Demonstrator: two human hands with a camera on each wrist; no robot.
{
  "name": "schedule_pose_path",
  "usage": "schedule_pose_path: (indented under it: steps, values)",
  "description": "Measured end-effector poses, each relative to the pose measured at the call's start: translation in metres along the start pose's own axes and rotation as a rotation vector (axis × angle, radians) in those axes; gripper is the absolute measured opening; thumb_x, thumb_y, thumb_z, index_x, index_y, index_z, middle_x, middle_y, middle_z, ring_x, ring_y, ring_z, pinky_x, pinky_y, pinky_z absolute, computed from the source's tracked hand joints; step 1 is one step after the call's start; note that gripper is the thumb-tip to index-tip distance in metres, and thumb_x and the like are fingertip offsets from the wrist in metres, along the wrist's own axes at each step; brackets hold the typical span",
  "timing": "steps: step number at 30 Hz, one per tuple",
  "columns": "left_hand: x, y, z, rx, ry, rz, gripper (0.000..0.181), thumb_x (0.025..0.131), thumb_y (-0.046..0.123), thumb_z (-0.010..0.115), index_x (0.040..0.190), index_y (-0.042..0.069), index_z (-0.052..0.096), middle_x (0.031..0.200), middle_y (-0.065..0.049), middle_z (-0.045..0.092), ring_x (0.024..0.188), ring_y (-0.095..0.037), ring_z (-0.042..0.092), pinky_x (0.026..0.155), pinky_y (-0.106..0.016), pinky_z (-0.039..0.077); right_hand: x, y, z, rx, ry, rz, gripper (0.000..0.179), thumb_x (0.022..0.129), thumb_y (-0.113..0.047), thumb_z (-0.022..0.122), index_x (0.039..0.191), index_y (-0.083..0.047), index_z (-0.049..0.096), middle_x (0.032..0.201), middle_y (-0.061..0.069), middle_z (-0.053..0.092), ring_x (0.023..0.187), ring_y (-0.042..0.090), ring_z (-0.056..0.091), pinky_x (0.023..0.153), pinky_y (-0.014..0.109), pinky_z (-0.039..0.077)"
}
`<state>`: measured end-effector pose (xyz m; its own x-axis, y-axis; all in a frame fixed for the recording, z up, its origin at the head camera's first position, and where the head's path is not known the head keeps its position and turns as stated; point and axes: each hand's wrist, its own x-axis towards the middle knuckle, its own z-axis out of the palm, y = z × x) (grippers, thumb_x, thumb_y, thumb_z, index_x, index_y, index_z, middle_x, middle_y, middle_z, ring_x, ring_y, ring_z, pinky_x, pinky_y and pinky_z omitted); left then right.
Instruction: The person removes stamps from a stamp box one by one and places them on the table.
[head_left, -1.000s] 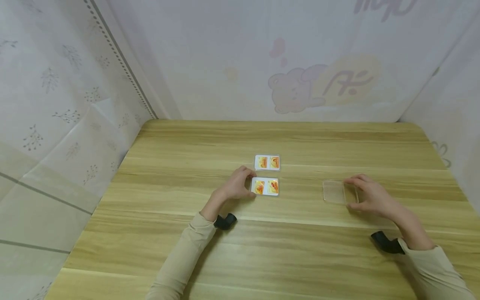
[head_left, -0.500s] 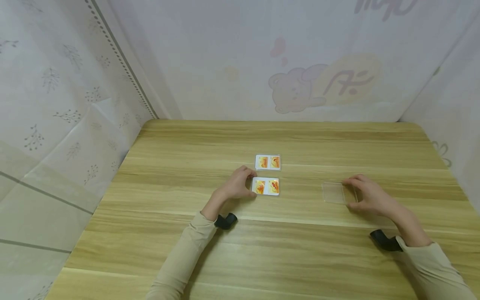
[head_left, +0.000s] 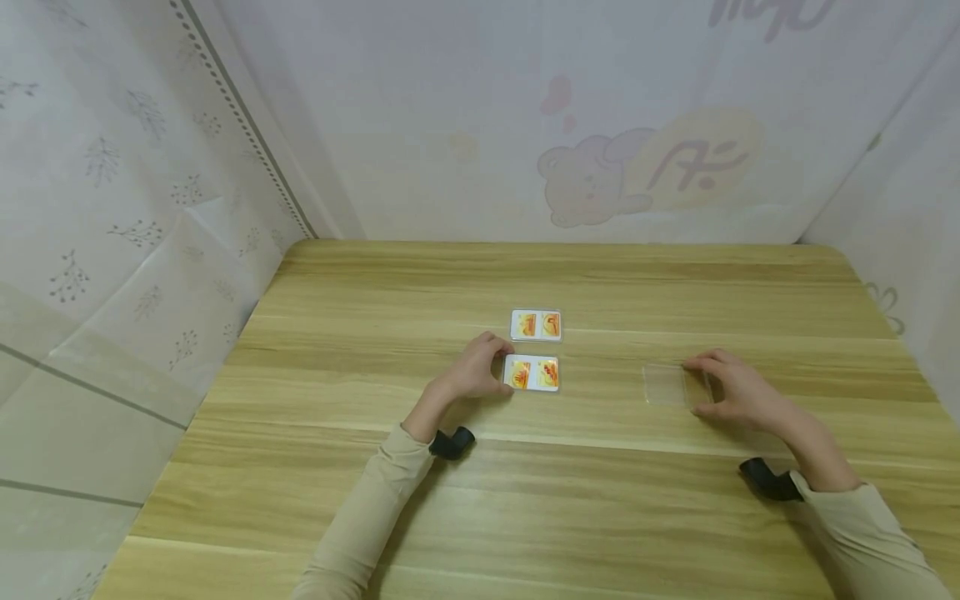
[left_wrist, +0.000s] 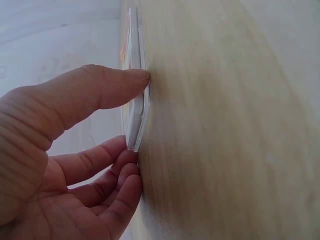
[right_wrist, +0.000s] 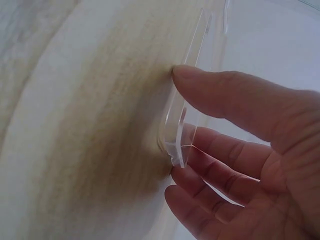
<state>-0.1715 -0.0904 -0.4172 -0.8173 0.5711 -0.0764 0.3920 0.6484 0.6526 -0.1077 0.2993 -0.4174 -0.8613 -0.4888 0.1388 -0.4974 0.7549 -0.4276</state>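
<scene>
My left hand grips the left end of a white card in a clear case, thumb on the near edge and fingers at the far edge. Two yellow-orange pictures are printed on the card. In the left wrist view the card in its clear case lies flat, close on the wood, with the thumb along its side. To the right, my right hand pinches the right end of a shallow clear plastic cover, which holds no card. The right wrist view shows this transparent cover between thumb and fingers, right at the tabletop.
A second cased card with similar pictures lies just behind the first. All of it is on a wood-grain table. A pale printed curtain hangs along the back and sides. Black curved pieces are at both wrists.
The clear cover in my right hand has shifted very slightly left and sits a touch lower. My left hand and both cased cards stay practically where they were.
</scene>
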Motion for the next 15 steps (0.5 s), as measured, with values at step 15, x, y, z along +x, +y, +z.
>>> schedule_pose_path:
  steps: [15]
  values:
    - [-0.0003, 0.0004, 0.0012, 0.009, 0.005, -0.010, 0.052, 0.067, 0.006, 0.082, 0.112, -0.005, 0.058, 0.110, -0.015, 0.052, 0.106, -0.028, 0.048, 0.096, -0.040, 0.040, -0.0003, 0.0045, 0.0022, -0.019, 0.020, -0.029, 0.060, 0.061, -0.004, 0.084, 0.112, 0.012, 0.057, 0.104, 0.021, 0.055, 0.091, 0.036, 0.054, 0.072, 0.050, 0.047]
